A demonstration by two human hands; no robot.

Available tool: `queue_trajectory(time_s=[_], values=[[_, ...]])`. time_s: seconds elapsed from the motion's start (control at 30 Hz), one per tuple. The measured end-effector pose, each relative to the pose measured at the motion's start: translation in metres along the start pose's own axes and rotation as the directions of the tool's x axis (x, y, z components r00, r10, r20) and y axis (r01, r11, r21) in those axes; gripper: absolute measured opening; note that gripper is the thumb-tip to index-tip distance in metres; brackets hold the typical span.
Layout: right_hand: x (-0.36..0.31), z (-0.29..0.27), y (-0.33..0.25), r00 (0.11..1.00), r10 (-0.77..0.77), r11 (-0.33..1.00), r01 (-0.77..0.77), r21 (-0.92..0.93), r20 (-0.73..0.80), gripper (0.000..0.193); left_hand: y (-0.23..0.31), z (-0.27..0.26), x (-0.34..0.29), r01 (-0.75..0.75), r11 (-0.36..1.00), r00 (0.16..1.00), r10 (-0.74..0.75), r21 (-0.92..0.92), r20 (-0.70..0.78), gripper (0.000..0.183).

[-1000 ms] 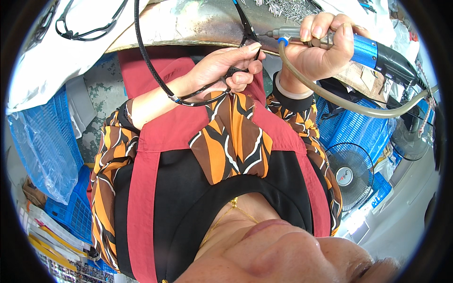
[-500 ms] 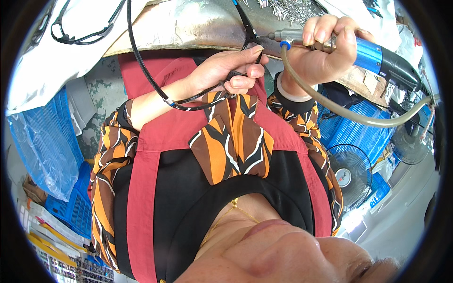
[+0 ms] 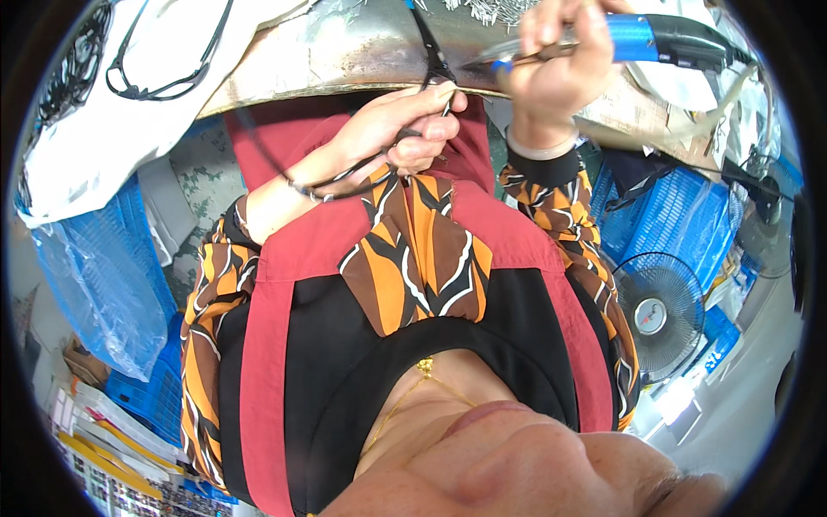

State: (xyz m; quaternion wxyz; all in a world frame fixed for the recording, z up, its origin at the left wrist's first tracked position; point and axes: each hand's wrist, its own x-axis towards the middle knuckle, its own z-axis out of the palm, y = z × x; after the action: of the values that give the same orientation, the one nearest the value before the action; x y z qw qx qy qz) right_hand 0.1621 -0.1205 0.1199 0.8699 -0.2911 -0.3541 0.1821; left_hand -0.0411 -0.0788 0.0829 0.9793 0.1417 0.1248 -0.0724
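Note:
At the table's front edge, my left hand is closed round a black eyeglass frame. One dark arm of the frame points away over the table, and a thin rim loops back below my wrist; my fingers hide the middle. My right hand, smeared by motion, grips a powered screwdriver with a blue and black body and a metal nose. Its tip is close to the right of the frame, seemingly a small gap away. A blurred hose trails off to the right.
Loose small screws lie on the worn table. Another black eyeglass frame rests on white cloth at left. Blue crates stand on both sides, with a fan at lower right.
My right hand and the screwdriver have moved left and farther away. My left hand has shifted slightly left with the eyeglass frame, whose long dark arm at left has swung and blurred.

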Motion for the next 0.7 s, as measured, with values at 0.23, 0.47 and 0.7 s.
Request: queue_trajectory(time_s=[0.23,0.47,0.7], values=[[0.029,-0.058,0.002,0.939,-0.086,0.987,0.036,-0.154,-0.332,0.009,0.027,0.02,0.01,-0.801,0.359,0.431,0.901,0.479,0.047,0.018],[0.023,-0.051,0.0,0.941,-0.043,0.985,-0.017,-0.173,-0.336,0.02,0.025,0.0,0.016,-0.691,-0.601,-0.003,0.558,0.402,0.83,0.027],[0.026,0.005,-0.011,0.965,0.147,0.989,-0.148,0.012,-0.218,0.026,0.02,-0.011,0.005,-0.711,-0.558,0.132,0.493,0.428,0.86,0.034]])
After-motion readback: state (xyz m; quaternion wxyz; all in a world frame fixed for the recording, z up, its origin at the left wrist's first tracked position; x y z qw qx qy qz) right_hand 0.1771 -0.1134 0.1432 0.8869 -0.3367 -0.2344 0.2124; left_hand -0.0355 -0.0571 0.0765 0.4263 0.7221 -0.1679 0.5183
